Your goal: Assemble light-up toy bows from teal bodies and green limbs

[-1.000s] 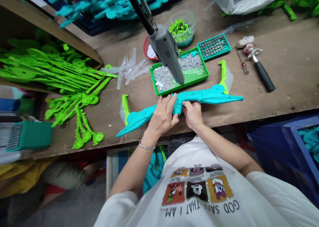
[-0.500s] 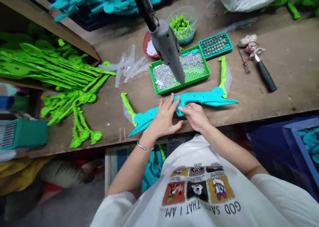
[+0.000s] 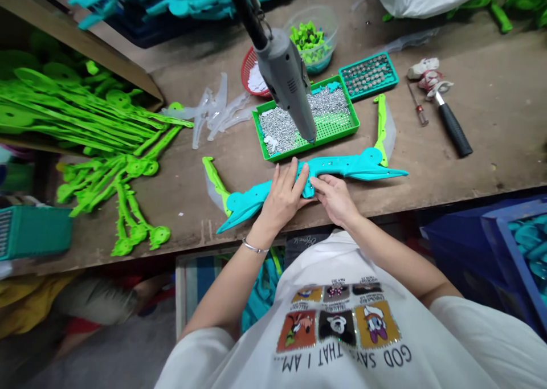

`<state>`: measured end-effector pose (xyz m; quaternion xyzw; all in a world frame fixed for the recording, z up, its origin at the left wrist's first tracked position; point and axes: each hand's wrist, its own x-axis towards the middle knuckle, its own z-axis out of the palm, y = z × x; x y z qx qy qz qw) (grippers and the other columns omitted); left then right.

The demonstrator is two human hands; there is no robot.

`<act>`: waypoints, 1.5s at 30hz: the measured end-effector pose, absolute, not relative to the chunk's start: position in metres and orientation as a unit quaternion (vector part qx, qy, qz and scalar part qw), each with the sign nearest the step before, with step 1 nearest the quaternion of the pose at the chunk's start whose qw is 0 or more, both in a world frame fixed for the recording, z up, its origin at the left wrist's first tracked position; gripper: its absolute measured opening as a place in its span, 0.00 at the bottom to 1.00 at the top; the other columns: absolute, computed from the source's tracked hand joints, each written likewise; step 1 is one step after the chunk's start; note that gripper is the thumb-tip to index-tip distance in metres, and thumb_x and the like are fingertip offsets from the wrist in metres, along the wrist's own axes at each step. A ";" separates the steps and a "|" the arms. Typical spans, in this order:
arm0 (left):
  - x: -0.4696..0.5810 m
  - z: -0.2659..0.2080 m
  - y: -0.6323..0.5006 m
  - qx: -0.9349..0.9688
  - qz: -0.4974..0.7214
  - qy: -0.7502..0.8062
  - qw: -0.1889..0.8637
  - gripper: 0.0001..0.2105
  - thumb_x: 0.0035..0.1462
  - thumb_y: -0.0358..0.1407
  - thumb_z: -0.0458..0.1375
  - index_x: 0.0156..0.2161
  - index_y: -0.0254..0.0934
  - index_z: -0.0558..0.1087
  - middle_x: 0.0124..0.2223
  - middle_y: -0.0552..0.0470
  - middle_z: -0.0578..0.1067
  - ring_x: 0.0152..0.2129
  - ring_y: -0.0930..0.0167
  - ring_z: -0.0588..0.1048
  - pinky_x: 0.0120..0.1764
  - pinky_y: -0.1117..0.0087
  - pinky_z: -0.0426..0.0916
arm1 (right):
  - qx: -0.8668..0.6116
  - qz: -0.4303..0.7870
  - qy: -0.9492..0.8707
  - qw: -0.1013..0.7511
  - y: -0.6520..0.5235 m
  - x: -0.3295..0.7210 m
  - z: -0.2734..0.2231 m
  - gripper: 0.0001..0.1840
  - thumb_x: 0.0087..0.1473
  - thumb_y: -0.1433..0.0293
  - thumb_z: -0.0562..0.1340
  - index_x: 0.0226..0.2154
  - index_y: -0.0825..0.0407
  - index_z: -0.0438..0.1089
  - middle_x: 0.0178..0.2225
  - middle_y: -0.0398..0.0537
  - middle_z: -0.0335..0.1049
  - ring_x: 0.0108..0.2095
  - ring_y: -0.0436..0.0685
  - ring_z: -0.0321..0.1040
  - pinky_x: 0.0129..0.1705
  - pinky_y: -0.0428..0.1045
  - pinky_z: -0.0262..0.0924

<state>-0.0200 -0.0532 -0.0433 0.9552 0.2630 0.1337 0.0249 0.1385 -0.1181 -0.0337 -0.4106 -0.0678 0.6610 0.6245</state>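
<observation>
A long teal plastic toy bow [image 3: 342, 170] lies flat near the front edge of the wooden bench [image 3: 491, 138]. My left hand [image 3: 282, 198] presses on its middle with fingers spread over the grip. My right hand [image 3: 335, 198] pinches the same grip from the right. A grey hanging power screwdriver [image 3: 287, 87] points down just above the bow's middle. Behind it sits a green tray [image 3: 335, 131] of small silver screws. Lime-green limb tips with clear blades [image 3: 216, 184] [image 3: 382, 124] stick out behind the bow at both ends.
Lime-green parts [image 3: 106, 155] are piled at the left. Clear plastic blades [image 3: 220, 113], a red basket [image 3: 253, 78], a bowl of green bits [image 3: 310, 44] and a teal tray [image 3: 370, 76] stand behind. A hammer [image 3: 448, 121] and a small screwdriver [image 3: 416, 109] lie right. Blue bins [image 3: 504, 252] are below right.
The bow went from raised and tilted in both hands to lying flat on the bench. My left hand now presses down on its middle.
</observation>
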 end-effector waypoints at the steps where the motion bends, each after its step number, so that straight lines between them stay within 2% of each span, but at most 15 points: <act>1: -0.020 -0.043 -0.053 0.955 0.133 0.263 0.028 0.42 0.67 0.48 0.57 0.76 0.34 0.44 0.73 0.22 0.55 0.70 0.46 0.60 0.68 0.37 0.54 | -0.409 0.667 -0.070 0.619 -0.121 0.142 -0.033 0.20 0.40 0.58 0.77 0.32 0.51 0.74 0.30 0.41 0.76 0.32 0.52 0.71 0.41 0.50 0.69; 4: -0.018 -0.042 -0.055 0.955 0.132 0.261 0.040 0.42 0.67 0.48 0.57 0.76 0.33 0.44 0.73 0.22 0.54 0.71 0.46 0.59 0.68 0.36 0.54 | -0.427 0.674 -0.072 0.599 -0.136 0.152 -0.031 0.23 0.40 0.63 0.76 0.40 0.51 0.74 0.38 0.44 0.80 0.39 0.54 0.75 0.52 0.53 0.69; 7: -0.017 -0.045 -0.059 0.951 0.139 0.270 0.051 0.41 0.67 0.48 0.57 0.76 0.32 0.46 0.74 0.22 0.53 0.71 0.47 0.57 0.68 0.38 0.55 | -0.498 0.642 -0.132 0.568 -0.155 0.163 -0.026 0.25 0.44 0.63 0.75 0.45 0.49 0.71 0.46 0.49 0.79 0.47 0.56 0.76 0.60 0.57 0.66; 10: -0.015 -0.048 -0.063 0.946 0.150 0.281 0.062 0.41 0.67 0.47 0.59 0.75 0.31 0.48 0.74 0.23 0.53 0.72 0.47 0.55 0.68 0.40 0.57 | -0.573 0.534 -0.262 0.564 -0.164 0.176 -0.015 0.22 0.50 0.61 0.73 0.45 0.48 0.69 0.50 0.50 0.74 0.51 0.57 0.74 0.60 0.59 0.67; 14: -0.012 -0.046 -0.068 0.938 0.151 0.303 0.075 0.41 0.66 0.47 0.60 0.75 0.31 0.49 0.74 0.25 0.53 0.72 0.48 0.55 0.69 0.40 0.55 | -0.565 0.379 -0.387 0.622 -0.137 0.194 0.003 0.21 0.56 0.60 0.70 0.49 0.44 0.66 0.52 0.49 0.70 0.53 0.56 0.72 0.60 0.58 0.68; 16: -0.011 -0.044 -0.071 0.934 0.150 0.316 0.074 0.40 0.66 0.47 0.59 0.74 0.31 0.51 0.75 0.26 0.53 0.71 0.48 0.57 0.69 0.40 0.54 | -0.550 0.343 -0.428 0.630 -0.108 0.198 0.007 0.27 0.56 0.58 0.71 0.54 0.42 0.63 0.55 0.50 0.68 0.55 0.57 0.71 0.61 0.58 0.68; 19: -0.008 -0.044 -0.075 0.926 0.153 0.338 0.066 0.38 0.66 0.47 0.59 0.74 0.31 0.53 0.75 0.26 0.53 0.70 0.48 0.59 0.69 0.38 0.51 | -0.542 0.313 -0.489 0.607 -0.061 0.198 0.007 0.42 0.50 0.54 0.74 0.61 0.38 0.56 0.60 0.51 0.66 0.58 0.59 0.70 0.62 0.60 0.67; 21: -0.006 -0.045 -0.076 0.920 0.162 0.350 0.065 0.38 0.65 0.46 0.60 0.74 0.32 0.54 0.74 0.27 0.54 0.70 0.48 0.60 0.69 0.37 0.50 | -0.535 0.300 -0.513 0.601 -0.036 0.194 0.007 0.45 0.48 0.53 0.75 0.62 0.38 0.56 0.57 0.50 0.70 0.54 0.59 0.72 0.59 0.59 0.69; 25: -0.002 -0.050 -0.078 0.909 0.187 0.366 0.063 0.38 0.62 0.45 0.64 0.72 0.32 0.59 0.73 0.29 0.58 0.68 0.48 0.64 0.68 0.38 0.52 | -0.512 0.289 -0.517 0.622 -0.015 0.187 0.017 0.30 0.52 0.54 0.72 0.53 0.41 0.63 0.42 0.44 0.76 0.42 0.56 0.75 0.49 0.55 0.71; 28: 0.001 -0.053 -0.078 0.899 0.210 0.380 0.059 0.36 0.61 0.45 0.65 0.69 0.33 0.63 0.72 0.31 0.61 0.65 0.49 0.66 0.67 0.41 0.55 | -0.486 0.294 -0.515 0.642 -0.019 0.182 0.028 0.25 0.52 0.57 0.71 0.50 0.43 0.65 0.36 0.41 0.76 0.36 0.54 0.75 0.43 0.53 0.71; 31: 0.003 -0.054 -0.078 0.893 0.223 0.387 0.060 0.34 0.61 0.45 0.64 0.68 0.33 0.65 0.72 0.31 0.62 0.64 0.51 0.68 0.65 0.45 0.59 | -0.452 0.313 -0.503 0.666 -0.031 0.177 0.038 0.28 0.52 0.54 0.69 0.53 0.43 0.66 0.30 0.39 0.73 0.28 0.52 0.70 0.34 0.51 0.67; 34: 0.003 -0.052 -0.078 0.893 0.228 0.382 0.067 0.33 0.62 0.44 0.63 0.68 0.33 0.65 0.71 0.30 0.62 0.64 0.51 0.68 0.63 0.47 0.62 | -0.448 0.346 -0.497 0.658 -0.044 0.170 0.048 0.32 0.52 0.43 0.66 0.52 0.43 0.68 0.25 0.38 0.68 0.23 0.52 0.65 0.28 0.50 0.63; 38: 0.003 -0.047 -0.077 0.894 0.229 0.377 0.083 0.32 0.64 0.43 0.61 0.68 0.32 0.63 0.72 0.29 0.62 0.64 0.51 0.67 0.62 0.47 0.62 | -0.466 0.383 -0.489 0.630 -0.059 0.161 0.066 0.43 0.45 0.27 0.57 0.43 0.45 0.71 0.21 0.39 0.64 0.21 0.54 0.64 0.27 0.52 0.63; 41: 0.002 -0.045 -0.077 0.892 0.231 0.376 0.100 0.33 0.62 0.42 0.63 0.68 0.33 0.62 0.71 0.30 0.62 0.64 0.51 0.67 0.63 0.47 0.61 | -0.492 0.399 -0.483 0.605 -0.067 0.155 0.080 0.46 0.43 0.23 0.52 0.39 0.45 0.71 0.21 0.42 0.62 0.21 0.56 0.64 0.27 0.54 0.62; 45: 0.002 -0.044 -0.078 0.890 0.231 0.378 0.108 0.33 0.62 0.40 0.63 0.69 0.33 0.62 0.72 0.30 0.61 0.64 0.50 0.67 0.63 0.47 0.61 | -0.514 0.402 -0.495 0.575 -0.074 0.151 0.090 0.50 0.40 0.21 0.49 0.40 0.45 0.71 0.22 0.43 0.61 0.21 0.56 0.63 0.26 0.54 0.61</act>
